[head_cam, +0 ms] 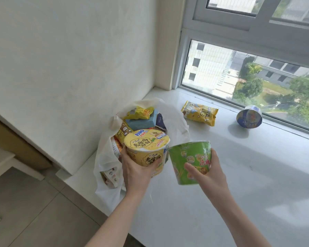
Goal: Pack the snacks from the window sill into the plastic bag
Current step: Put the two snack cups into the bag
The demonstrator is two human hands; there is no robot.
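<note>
My left hand [138, 171] grips a yellow noodle bowl [147, 148] over the open mouth of the white plastic bag [175, 116] at the sill's left end. My right hand [206, 172] grips a green noodle cup [190, 161], tilted, just right of the yellow bowl and above the sill. Inside the bag lie a small yellow packet [141, 112], a blue box [143, 122] and other snacks. On the white window sill [239, 175] further back lie a yellow snack bag [200, 113] and a blue noodle cup [249, 116] on its side by the glass.
A white wall [70, 59] stands close behind the bag on the left. The window frame [221, 102] runs along the sill's far side. The floor [34, 211] drops off below the sill's left edge.
</note>
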